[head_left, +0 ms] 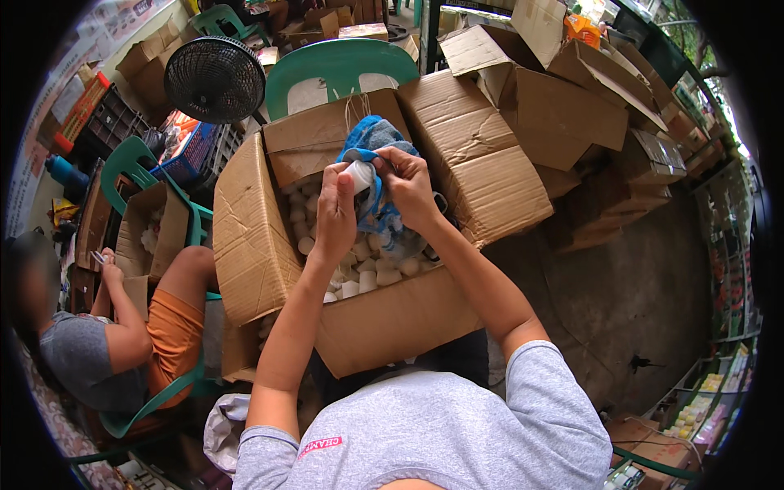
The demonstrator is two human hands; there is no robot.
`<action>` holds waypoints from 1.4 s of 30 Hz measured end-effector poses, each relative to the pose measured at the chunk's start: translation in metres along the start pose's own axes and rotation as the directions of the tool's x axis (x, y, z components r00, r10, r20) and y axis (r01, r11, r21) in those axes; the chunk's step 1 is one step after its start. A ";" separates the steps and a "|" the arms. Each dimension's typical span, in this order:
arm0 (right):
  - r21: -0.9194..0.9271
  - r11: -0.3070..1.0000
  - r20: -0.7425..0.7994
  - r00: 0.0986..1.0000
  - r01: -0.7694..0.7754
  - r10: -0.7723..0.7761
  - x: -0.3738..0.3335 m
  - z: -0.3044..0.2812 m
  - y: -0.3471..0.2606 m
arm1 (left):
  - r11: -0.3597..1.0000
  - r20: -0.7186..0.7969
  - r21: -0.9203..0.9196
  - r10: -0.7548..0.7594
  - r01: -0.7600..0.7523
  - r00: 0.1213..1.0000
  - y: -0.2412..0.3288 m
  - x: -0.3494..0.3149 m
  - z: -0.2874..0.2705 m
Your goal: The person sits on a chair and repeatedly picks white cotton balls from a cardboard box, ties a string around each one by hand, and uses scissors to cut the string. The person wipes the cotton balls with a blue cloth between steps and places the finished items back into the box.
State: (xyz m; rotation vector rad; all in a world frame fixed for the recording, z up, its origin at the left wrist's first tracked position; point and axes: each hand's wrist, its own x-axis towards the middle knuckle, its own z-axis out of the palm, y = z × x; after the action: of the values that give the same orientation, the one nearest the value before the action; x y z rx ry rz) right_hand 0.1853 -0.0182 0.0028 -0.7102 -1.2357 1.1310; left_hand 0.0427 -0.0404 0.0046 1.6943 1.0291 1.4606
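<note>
Above an opened cardboard box, my left hand is closed around a short white cylinder, its thumb along the near side. My right hand pinches a blue patterned cloth against the cylinder's right side. The cloth bunches up behind both hands and hangs down between them. Below, the box holds many similar short white pieces, some rounded at the end. My forearms and the cloth hide part of them. Thin pale strings stick up by the far flap.
A green plastic chair stands behind the box, with a black fan at its left. On the left, a seated person handles something small beside another box. Cardboard boxes pile up at the right; shelves line the right edge.
</note>
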 end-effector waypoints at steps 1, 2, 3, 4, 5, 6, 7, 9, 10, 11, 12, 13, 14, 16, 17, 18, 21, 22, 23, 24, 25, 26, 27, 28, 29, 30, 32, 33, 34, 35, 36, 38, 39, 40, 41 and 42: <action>-0.064 0.996 0.012 0.998 0.055 -0.054 0.000 0.005 -0.003 | 1.000 -0.021 -0.016 -0.023 0.023 1.000 -0.003 0.002 -0.001; -0.127 0.986 0.028 0.994 0.111 -0.108 -0.002 0.009 -0.007 | 0.998 -0.041 -0.032 -0.046 0.045 0.998 -0.007 0.004 -0.003; -0.190 0.968 0.044 0.986 0.165 -0.160 -0.004 0.014 -0.010 | 0.996 -0.058 -0.051 -0.071 0.068 0.996 -0.006 0.006 -0.003; -0.479 0.787 0.109 0.916 0.389 -0.387 -0.004 0.020 -0.007 | 0.974 -0.023 -0.162 -0.161 0.156 0.987 -0.004 0.006 -0.003; -0.476 0.830 0.092 0.955 0.291 -0.283 -0.005 0.019 -0.008 | 0.932 0.021 -0.269 -0.246 0.243 0.969 -0.002 0.006 -0.002; -0.466 0.864 0.078 0.981 0.192 -0.176 -0.007 0.020 -0.012 | 0.873 0.069 -0.362 -0.323 0.325 0.944 0.003 0.005 -0.003; -0.454 0.887 0.067 0.996 0.089 -0.066 -0.009 0.022 -0.016 | 0.884 0.046 -0.361 -0.301 0.297 0.952 0.002 0.003 -0.003; -0.431 0.902 0.002 0.999 -0.038 0.043 -0.008 0.025 -0.020 | 0.903 0.006 -0.358 -0.252 0.237 0.968 -0.005 -0.001 0.001; -0.421 0.905 -0.015 0.998 -0.060 0.059 -0.008 0.026 -0.019 | 0.933 -0.055 -0.343 -0.132 0.105 0.990 -0.009 -0.001 0.002; -0.411 0.908 -0.032 0.997 -0.083 0.077 -0.007 0.028 -0.016 | 0.975 -0.075 -0.217 -0.055 0.037 0.996 -0.012 -0.001 0.001; -0.290 0.949 -0.026 0.993 -0.120 0.118 -0.005 0.023 -0.007 | 0.995 -0.078 -0.094 0.018 -0.026 0.997 -0.013 -0.001 0.002; -0.165 0.974 -0.012 0.988 -0.155 0.155 -0.002 0.019 0.002 | 0.995 -0.074 0.030 0.093 -0.091 0.993 -0.012 -0.003 0.003; -0.038 0.981 0.006 0.982 -0.189 0.190 -0.002 0.014 0.009 | 0.994 -0.041 0.030 0.106 -0.105 0.994 -0.013 -0.004 0.004; 0.032 0.906 0.038 0.907 -0.421 0.420 -0.003 0.012 0.004 | 0.990 0.017 0.042 0.134 -0.134 0.991 -0.014 -0.001 0.002; 0.064 0.847 0.059 0.849 -0.528 0.525 -0.004 0.011 0.002 | 0.991 0.064 -0.135 0.017 -0.008 0.998 -0.013 -0.002 -0.001; 0.076 0.842 -0.016 0.844 -0.534 0.536 -0.004 0.015 -0.007 | 0.945 0.138 -0.304 -0.084 0.123 0.987 -0.006 0.001 -0.002; -0.325 0.939 -0.178 0.982 -0.113 0.057 0.017 -0.008 0.005 | 0.823 0.255 -0.476 -0.208 0.310 0.944 -0.003 0.006 0.003; -0.577 0.817 -0.230 0.959 0.005 -0.169 0.022 -0.013 -0.012 | 0.782 0.267 -0.523 -0.227 0.339 0.937 -0.001 0.005 -0.003; -0.655 0.756 -0.279 0.930 -0.001 -0.241 0.028 -0.022 -0.022 | 0.737 0.280 -0.569 -0.245 0.366 0.928 0.001 0.004 -0.007; -0.577 0.816 -0.307 0.931 -0.015 -0.200 0.030 -0.031 -0.033 | 0.734 0.251 -0.583 -0.246 0.350 0.936 0.003 0.003 -0.007; -0.495 0.868 -0.331 0.932 -0.037 -0.149 0.029 -0.033 -0.044 | 0.719 0.268 -0.571 -0.294 0.396 0.918 0.004 0.003 -0.007; -0.300 0.953 -0.254 0.966 -0.032 -0.047 0.025 -0.029 -0.053 | 0.702 0.283 -0.559 -0.340 0.442 0.897 0.006 0.005 -0.008; -0.096 0.994 -0.150 0.988 -0.052 0.037 0.015 -0.017 -0.069 | 0.681 0.295 -0.550 -0.384 0.484 0.875 0.007 0.006 -0.009; 0.112 0.989 -0.028 0.995 -0.096 0.099 0.004 -0.008 -0.076 | 0.668 0.298 -0.561 -0.389 0.490 0.872 0.001 0.005 -0.011; -0.093 0.992 0.023 0.996 0.088 -0.086 -0.004 0.000 -0.066 | 0.655 0.301 -0.571 -0.393 0.494 0.869 -0.010 0.003 -0.014; -0.280 0.919 0.109 0.960 0.277 -0.257 -0.012 0.009 -0.049 | 0.643 0.306 -0.581 -0.395 0.499 0.866 -0.018 0.002 -0.013; -0.443 0.820 0.209 0.932 0.361 -0.297 -0.023 0.019 -0.040 | 0.710 0.155 -0.609 -0.330 0.354 0.931 -0.020 0.000 0.000; -0.458 0.850 0.188 0.963 0.260 -0.194 -0.028 0.020 -0.042 | 0.738 0.085 -0.613 -0.293 0.281 0.952 -0.020 -0.001 0.006; -0.470 0.869 0.167 0.982 0.157 -0.087 -0.030 0.021 -0.043 | 0.729 0.130 -0.635 -0.227 0.257 0.965 -0.014 -0.003 0.003; -0.363 0.927 0.107 0.993 0.094 -0.058 -0.028 0.021 -0.035 | 0.752 0.099 -0.618 -0.216 0.230 0.971 -0.018 -0.004 0.003; -0.245 0.969 0.053 0.998 0.034 -0.022 -0.025 0.026 -0.028 | 0.776 0.068 -0.597 -0.204 0.203 0.977 -0.018 -0.003 0.002; -0.159 0.986 -0.085 0.996 -0.050 0.037 -0.026 0.032 -0.021 | 0.804 0.015 -0.563 -0.222 0.192 0.975 -0.017 -0.007 0.001; -0.117 0.989 -0.127 0.989 -0.092 0.077 -0.024 0.035 -0.017 | 0.859 -0.004 -0.489 -0.180 0.155 0.984 -0.018 -0.007 -0.003; -0.075 0.989 -0.178 0.977 -0.130 0.115 -0.021 0.034 -0.009 | 0.903 -0.009 -0.413 -0.133 0.118 0.991 -0.020 -0.005 -0.004; -0.032 0.986 -0.226 0.962 -0.164 0.153 -0.019 0.029 0.000 | 0.939 -0.009 -0.335 -0.085 0.078 0.996 -0.022 -0.004 -0.005; 0.046 0.967 -0.165 0.953 -0.249 0.253 -0.016 0.026 0.002 | 0.939 -0.017 -0.326 -0.124 0.112 0.992 -0.015 -0.003 -0.003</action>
State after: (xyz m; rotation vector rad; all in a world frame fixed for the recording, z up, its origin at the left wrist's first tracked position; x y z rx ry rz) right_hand 0.1611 -0.0362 0.0016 -0.9453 -1.0043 1.2622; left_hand 0.0374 -0.0360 -0.0095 1.3530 0.8391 1.4946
